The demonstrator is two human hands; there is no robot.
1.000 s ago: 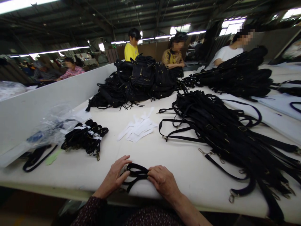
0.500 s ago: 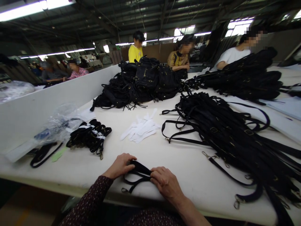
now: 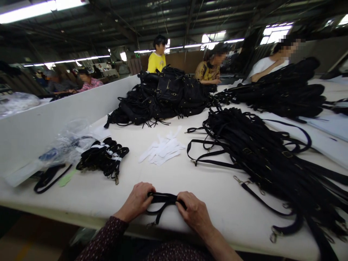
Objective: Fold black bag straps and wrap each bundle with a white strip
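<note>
A black bag strap [image 3: 164, 197], folded into several loops, stretches between my hands over the table's front edge. My left hand [image 3: 139, 199] grips its left end, with thumb and fingers closed on the folds. Around the right end my right hand [image 3: 194, 210] is closed, part of the strap hidden under the fingers. One strap end with a metal clasp [image 3: 150, 225] hangs loose below the folds. Beyond my hands lies a loose heap of white paper strips [image 3: 163, 148]. To its left sits a pile of folded straps [image 3: 103, 157] bound with white bands.
A long heap of unfolded black straps [image 3: 255, 156] covers the right side. Black bags [image 3: 168, 90] are piled at the back, with another dark pile [image 3: 282, 88] to the right. Clear plastic bags [image 3: 70, 145] lie by the white partition [image 3: 59, 112]. Several people work beyond.
The strap's loops are drawn flatter and closer together between my hands. My left hand has shifted slightly down and left; the right has moved a little rightward along the folds.
</note>
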